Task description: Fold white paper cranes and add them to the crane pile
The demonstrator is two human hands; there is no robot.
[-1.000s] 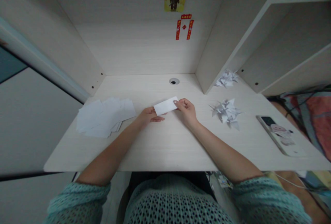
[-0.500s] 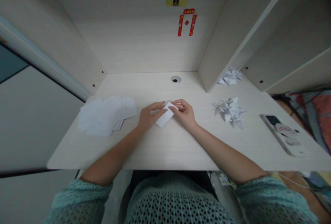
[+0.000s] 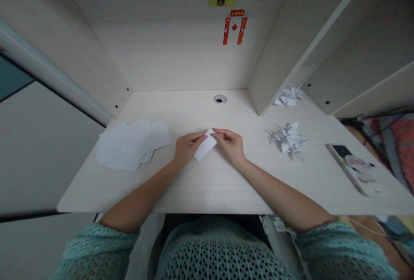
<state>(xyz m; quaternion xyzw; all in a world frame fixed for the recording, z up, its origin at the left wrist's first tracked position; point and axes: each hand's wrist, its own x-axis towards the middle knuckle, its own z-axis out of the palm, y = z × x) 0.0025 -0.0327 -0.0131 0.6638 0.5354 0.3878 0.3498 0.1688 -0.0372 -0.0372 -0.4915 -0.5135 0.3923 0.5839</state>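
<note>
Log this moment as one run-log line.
left hand, right hand: fingers on white paper strip | flat white paper sheets: left | nearer spiky white paper pile: right | white-backed phone: far right

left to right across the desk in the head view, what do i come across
Loose white paper sheets → left hand → right hand → nearer heap of folded paper → phone

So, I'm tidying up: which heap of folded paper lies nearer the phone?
The front heap, between the right hand and the phone; the back heap lies farther off, beside the upright panel.
</note>
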